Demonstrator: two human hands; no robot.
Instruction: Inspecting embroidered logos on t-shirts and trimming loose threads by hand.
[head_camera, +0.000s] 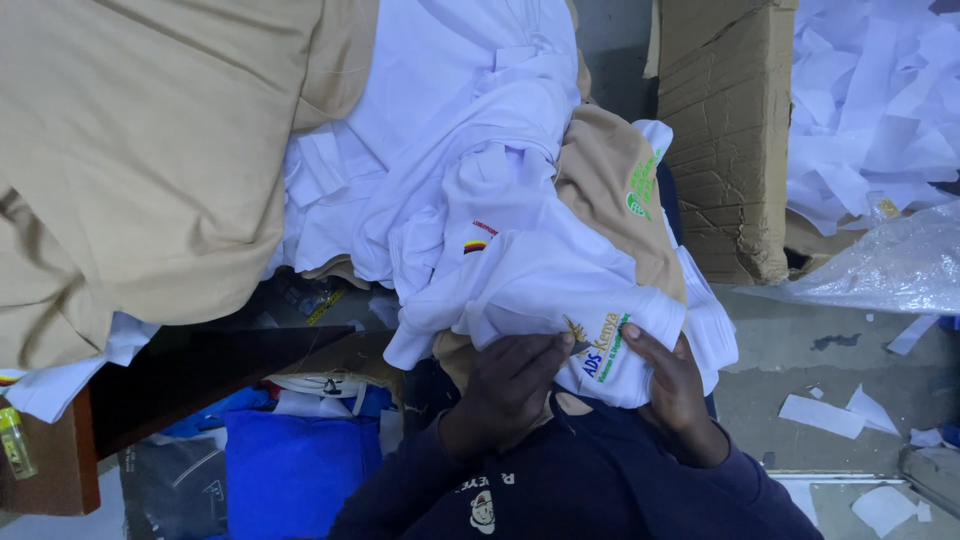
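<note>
The left hand (505, 385) pinches the hem of a white cotton shirt with printed emblem (560, 290). The right hand (672, 385) grasps the same hem, beside a creased brown cardboard box (725, 140)

A garment workshop is shown: white and beige printed shirts (500, 200) are heaped on a table (60, 460), a worn cardboard box (725, 150) is stood nearby, and white offcuts (870, 90) are piled and scattered on the concrete floor (800, 350).
</note>
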